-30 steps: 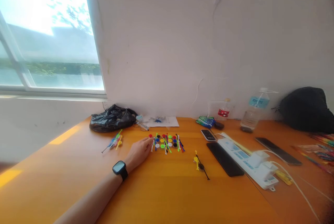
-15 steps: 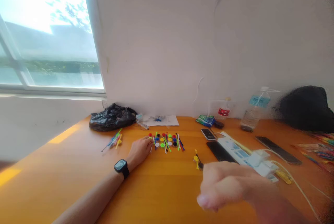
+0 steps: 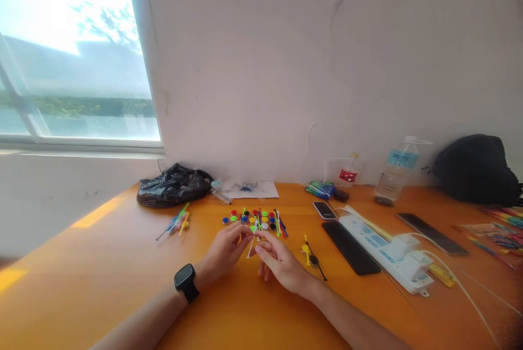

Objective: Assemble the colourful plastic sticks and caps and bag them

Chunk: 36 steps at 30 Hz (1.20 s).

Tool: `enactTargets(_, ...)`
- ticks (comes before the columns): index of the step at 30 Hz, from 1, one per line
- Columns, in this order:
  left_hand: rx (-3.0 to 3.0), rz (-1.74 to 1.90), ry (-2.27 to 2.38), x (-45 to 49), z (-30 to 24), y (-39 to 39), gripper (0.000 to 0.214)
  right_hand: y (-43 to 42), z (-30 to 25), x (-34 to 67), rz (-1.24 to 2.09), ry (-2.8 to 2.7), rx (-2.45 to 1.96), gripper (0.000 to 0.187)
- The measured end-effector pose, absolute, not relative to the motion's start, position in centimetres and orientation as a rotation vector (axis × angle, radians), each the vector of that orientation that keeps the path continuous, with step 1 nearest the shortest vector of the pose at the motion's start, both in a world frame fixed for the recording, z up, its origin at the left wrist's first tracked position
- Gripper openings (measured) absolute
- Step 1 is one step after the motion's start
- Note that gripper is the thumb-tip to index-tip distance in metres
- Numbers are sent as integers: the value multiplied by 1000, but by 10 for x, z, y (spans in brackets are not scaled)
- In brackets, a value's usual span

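My left hand (image 3: 226,246), with a dark watch (image 3: 186,280) on its wrist, has its fingers pinched on a thin white plastic stick (image 3: 249,250) with a flared end. From the other side my right hand (image 3: 281,265) meets the stick, index finger and thumb curled in at it. Both hands are just above the table, their fingertips nearly touching. Behind them lie round coloured discs (image 3: 234,213) in rows, with several coloured sticks (image 3: 279,223) across and beside them. My fingers hide part of the front row.
A bundle of coloured sticks (image 3: 175,223) lies left; yellow and black pieces (image 3: 310,256) lie right. Further right are a phone (image 3: 351,247), a power strip (image 3: 376,246) with chargers, another phone (image 3: 432,233) and bottles (image 3: 396,176). A black plastic bag (image 3: 174,185) sits at the back left.
My right hand has come from the right foreground to meet the left. My left hand has drawn back slightly from the discs, and the white stick is now between the hands.
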<state>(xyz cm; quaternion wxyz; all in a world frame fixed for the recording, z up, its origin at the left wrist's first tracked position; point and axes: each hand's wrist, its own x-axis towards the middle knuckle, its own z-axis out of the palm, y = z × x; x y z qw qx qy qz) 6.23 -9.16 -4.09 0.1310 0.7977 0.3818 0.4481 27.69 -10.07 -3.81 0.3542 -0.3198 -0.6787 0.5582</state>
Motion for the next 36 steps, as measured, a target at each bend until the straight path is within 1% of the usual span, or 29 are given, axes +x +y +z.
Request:
enactTargets(2,2337,1266,981,72,-43,-98,22,-101,-38,274,1527,-1646,-789,62)
enactTargets(4,2353,1251,950,79,-44,-101,25,-98,-35,276,1510,-1619,-790,61)
enactTargets(6,2341,1232,1005,83,-46,-100,23,-95,-33,280,1461,-1624,-829,59)
enactTargets(9,2280,1152,1098,83,-52,-96,14,-88,-34,287,1297,-1617,-924,60)
enactTargets(10,2280,1107,1089,83,-53,-95,18,-85,-35,288,1231,-1610,-950,61)
enactTargets(14,2387,947,922,79,-54,-95,49,-78,-38,290,1023,-1599,-972,58)
enactTargets(17,2427,909,915,72,-47,-99,57,-78,-40,290,959,-1602,-1000,52)
enactTargets(19,2440,873,940,66,-43,-101,54,-78,-40,291,952,-1605,-1048,51)
enactTargets(20,2440,846,953,63,-42,-102,47,-79,-40,291,951,-1605,-1071,52)
enactTargets(23,2389,809,995,58,-40,-102,19,-79,-40,291,943,-1612,-1103,54)
enactTargets(25,2313,844,997,60,-40,-102,11,-79,-41,291,929,-1618,-1105,54)
enactTargets(30,2096,927,851,71,-44,-103,17,-78,-42,290,918,-1630,-1068,49)
enactTargets(33,2148,914,819,72,-46,-104,22,-77,-42,290,922,-1630,-1058,44)
enactTargets(36,2248,959,876,68,-43,-103,18,-78,-43,292,942,-1674,-1055,41)
